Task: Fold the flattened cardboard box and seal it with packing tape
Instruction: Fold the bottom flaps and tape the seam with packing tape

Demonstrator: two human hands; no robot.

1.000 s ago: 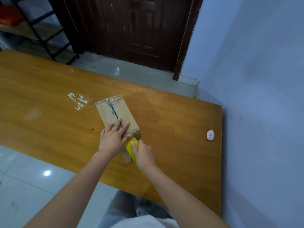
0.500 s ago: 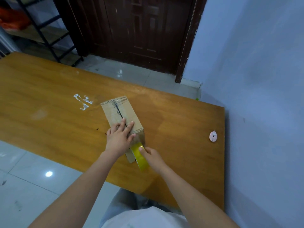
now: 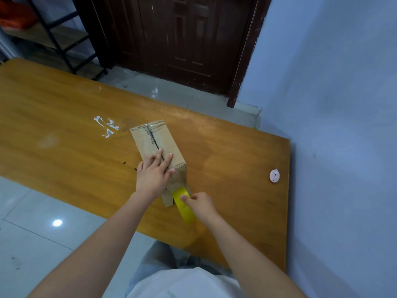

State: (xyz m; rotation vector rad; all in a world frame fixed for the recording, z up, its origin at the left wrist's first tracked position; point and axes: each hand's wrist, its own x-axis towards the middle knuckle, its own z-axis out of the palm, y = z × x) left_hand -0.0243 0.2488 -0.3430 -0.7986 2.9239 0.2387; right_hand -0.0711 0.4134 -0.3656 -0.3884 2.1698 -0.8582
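A small brown cardboard box [image 3: 154, 137] stands folded on the wooden table [image 3: 64, 130], its top seam running away from me with clear tape near the far end. My left hand [image 3: 153, 173] lies flat on the near part of the box top, fingers straight and spread over the seam. My right hand [image 3: 198, 204] grips a yellow roll of packing tape [image 3: 183, 204] just below the box's near end face. A yellow strip runs from the roll up to that face. The lower part of the near face is hidden behind the roll and my hands.
A small round white object [image 3: 274, 175] lies near the table's right edge, beside the blue wall [image 3: 343, 125]. Scraps of clear tape [image 3: 106, 126] stick to the table left of the box. A dark door [image 3: 182, 39] and a metal shelf [image 3: 53, 37] stand beyond.
My right hand has drawn the yellow roll down from the box's near top edge and toward me, pulling out a strip. My left hand has stayed flat on the box top.
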